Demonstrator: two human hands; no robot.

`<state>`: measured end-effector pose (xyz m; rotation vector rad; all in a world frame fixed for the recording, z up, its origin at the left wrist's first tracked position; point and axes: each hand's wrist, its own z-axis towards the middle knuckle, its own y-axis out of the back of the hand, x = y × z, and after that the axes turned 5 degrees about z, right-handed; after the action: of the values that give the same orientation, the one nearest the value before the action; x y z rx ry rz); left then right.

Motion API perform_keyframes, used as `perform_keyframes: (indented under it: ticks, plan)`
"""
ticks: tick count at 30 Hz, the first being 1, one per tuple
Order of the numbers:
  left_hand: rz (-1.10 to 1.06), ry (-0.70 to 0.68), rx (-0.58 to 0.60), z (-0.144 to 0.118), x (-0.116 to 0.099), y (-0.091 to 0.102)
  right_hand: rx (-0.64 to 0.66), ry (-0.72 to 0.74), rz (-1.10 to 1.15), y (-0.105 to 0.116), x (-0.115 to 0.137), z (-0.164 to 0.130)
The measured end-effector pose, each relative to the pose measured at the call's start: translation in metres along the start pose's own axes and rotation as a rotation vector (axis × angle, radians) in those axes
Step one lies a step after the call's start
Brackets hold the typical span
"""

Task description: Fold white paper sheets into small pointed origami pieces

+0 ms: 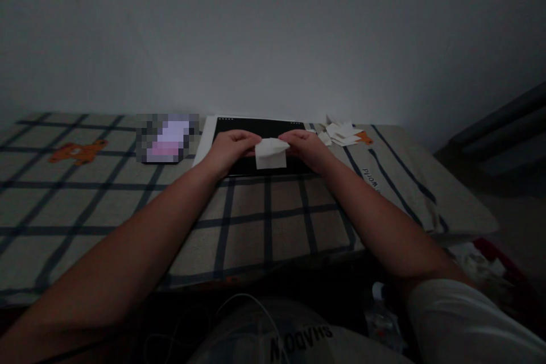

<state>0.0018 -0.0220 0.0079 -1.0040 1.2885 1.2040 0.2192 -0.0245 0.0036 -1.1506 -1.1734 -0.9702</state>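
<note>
A small white folded paper point(270, 154) lies over a black mat point(260, 126) at the far middle of the table. My left hand point(232, 147) pinches its left upper edge. My right hand point(303, 145) pinches its right upper edge. Both hands hover just over the mat, with the fingertips hidden behind the paper's top fold.
A checked cloth point(128, 205) with an orange bear print covers the table. A pile of folded white papers point(341, 133) sits to the right of the mat. A blurred flat object point(167, 137) lies to the left. A white wall stands close behind. Dark clutter lies low right.
</note>
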Motion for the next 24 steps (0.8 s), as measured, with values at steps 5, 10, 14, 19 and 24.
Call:
perform_keyframes:
  ticks: [5,10,14,19,24]
  plan:
    - [0.051,-0.033,0.009,-0.0001,0.0029,0.0012,0.023,0.072,-0.058,0.0017,-0.0048,0.0001]
    - [0.055,0.008,0.103,-0.0020,0.0015,0.0017,0.083,0.126,-0.139,0.0024,-0.0069,-0.0011]
    - [0.106,0.028,0.152,-0.0037,0.0015,0.0004,0.115,0.153,-0.221,0.0015,-0.0054,-0.0033]
    - [0.152,-0.019,0.105,-0.0023,0.0049,0.0016,0.108,0.145,-0.205,-0.0003,-0.0039,-0.0041]
    - [0.162,-0.034,0.095,-0.0019,0.0051,0.0021,0.044,0.110,-0.247,0.0003,-0.0073,-0.0017]
